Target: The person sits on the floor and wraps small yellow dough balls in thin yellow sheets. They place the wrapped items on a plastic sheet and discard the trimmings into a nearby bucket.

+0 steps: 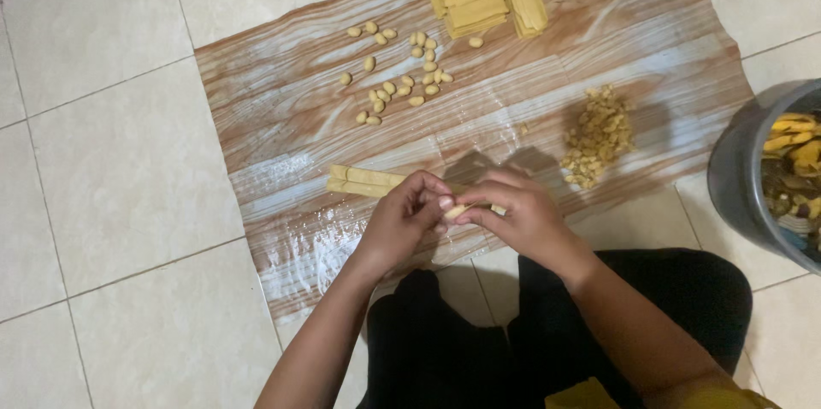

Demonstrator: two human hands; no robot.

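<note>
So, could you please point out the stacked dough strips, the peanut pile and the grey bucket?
stacked dough strips (489,0), head view, top of stack
peanut pile (599,135), head view, middle of heap
grey bucket (740,178), head view, outer wall

From my feed I find no label, sign or screen anywhere on the floor. The only likely packaging sits at the right edge, well to the right of the right hand. There a round grey plastic bucket holds a loose heap of crumpled yellow and dark pieces. They look like wrappers, but I cannot tell for sure. The frame cuts off the bucket's far side.
</note>
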